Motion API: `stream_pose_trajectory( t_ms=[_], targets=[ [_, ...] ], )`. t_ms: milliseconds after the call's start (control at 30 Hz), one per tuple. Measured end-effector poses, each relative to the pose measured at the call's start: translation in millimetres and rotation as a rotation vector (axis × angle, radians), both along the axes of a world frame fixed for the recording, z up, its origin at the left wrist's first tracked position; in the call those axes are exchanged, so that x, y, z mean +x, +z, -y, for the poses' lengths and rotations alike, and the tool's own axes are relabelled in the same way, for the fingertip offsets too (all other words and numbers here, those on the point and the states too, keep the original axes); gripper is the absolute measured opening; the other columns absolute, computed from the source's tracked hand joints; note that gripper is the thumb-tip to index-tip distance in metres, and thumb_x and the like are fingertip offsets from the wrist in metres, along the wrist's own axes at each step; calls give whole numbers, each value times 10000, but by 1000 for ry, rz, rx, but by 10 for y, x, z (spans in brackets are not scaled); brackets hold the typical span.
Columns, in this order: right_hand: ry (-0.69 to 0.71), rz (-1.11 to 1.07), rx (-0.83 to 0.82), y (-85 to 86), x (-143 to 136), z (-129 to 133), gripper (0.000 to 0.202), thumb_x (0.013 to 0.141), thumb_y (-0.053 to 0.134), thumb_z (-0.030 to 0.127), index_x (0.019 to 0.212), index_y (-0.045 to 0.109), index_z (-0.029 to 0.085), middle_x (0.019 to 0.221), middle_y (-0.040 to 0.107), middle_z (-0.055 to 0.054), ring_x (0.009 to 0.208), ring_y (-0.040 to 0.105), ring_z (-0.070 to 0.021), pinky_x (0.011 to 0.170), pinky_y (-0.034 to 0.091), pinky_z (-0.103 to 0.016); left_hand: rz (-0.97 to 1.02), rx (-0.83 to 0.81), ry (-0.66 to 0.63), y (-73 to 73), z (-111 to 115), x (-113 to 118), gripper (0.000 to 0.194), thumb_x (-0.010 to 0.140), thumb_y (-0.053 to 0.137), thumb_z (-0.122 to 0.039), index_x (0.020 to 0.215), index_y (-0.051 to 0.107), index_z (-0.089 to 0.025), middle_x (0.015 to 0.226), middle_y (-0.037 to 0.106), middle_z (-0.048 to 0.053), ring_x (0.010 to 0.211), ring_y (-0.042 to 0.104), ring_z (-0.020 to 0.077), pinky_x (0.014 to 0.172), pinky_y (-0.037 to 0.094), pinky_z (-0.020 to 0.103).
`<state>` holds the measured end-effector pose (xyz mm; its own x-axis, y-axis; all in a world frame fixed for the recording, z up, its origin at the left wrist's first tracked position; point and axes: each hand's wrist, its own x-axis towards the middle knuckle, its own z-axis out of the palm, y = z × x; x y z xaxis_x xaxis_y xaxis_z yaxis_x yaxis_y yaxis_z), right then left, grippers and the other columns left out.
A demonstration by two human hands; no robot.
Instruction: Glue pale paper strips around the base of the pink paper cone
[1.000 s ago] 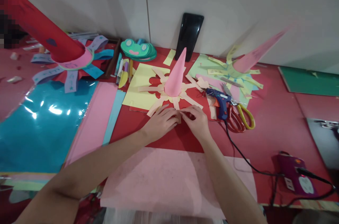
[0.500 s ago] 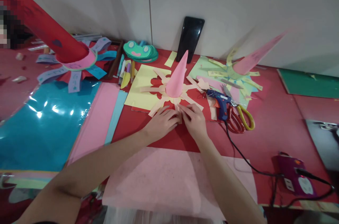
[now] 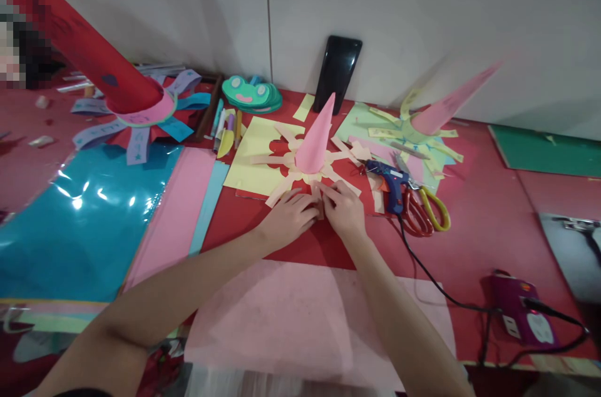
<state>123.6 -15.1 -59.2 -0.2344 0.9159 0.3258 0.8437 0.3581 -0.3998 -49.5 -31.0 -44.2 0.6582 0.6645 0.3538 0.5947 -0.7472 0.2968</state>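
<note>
Pink cone [image 3: 315,140], near strip [image 3: 322,212]

Cone stands tip up, pale strips radiating from its foot. Near strip runs from the cone toward the wearer. Left hand [image 3: 292,215], just near-left of the cone: fingers curled, tips at the strip. Right hand [image 3: 345,206], just near-right: fingers bent, forefinger and thumb side against the same strip. Pinched or merely pressed, cannot tell for either hand; fingertips partly hidden.

Left of cone: yellow sheet [image 3: 241,175], partly under strips. Right: glue gun [image 3: 389,178], scissors [image 3: 427,201] just beyond it. Behind: phone [image 3: 338,74], leaning on the wall [image 3: 413,2]. Behind-left: green frogs [image 3: 251,93], stacked. Nearer the wearer than the cone: pink sheet [image 3: 310,322], flat.
</note>
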Motion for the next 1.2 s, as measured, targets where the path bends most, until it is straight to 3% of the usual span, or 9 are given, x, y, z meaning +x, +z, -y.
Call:
stream_pose_trajectory(
  t_ms=[467,1200],
  targets=[
    [-60,313,-36,45,-89,32,404,893,447,187,1245,599,311,784,502,-46,703,433,-156,645,340,-270,-51,-40,20,-18,11,2,189,928,442,-159,858,617,-171,1010,606,43,962,574,175,1027,397,422],
    [-62,326,-110,115,-140,27,412,889,477,185,1255,583,343,826,509,-52,729,434,-155,666,311,-273,-17,-80,10,-8,2,4,146,919,469,-166,880,610,-165,1046,604,47,1012,550,190,980,421,398]
  ],
)
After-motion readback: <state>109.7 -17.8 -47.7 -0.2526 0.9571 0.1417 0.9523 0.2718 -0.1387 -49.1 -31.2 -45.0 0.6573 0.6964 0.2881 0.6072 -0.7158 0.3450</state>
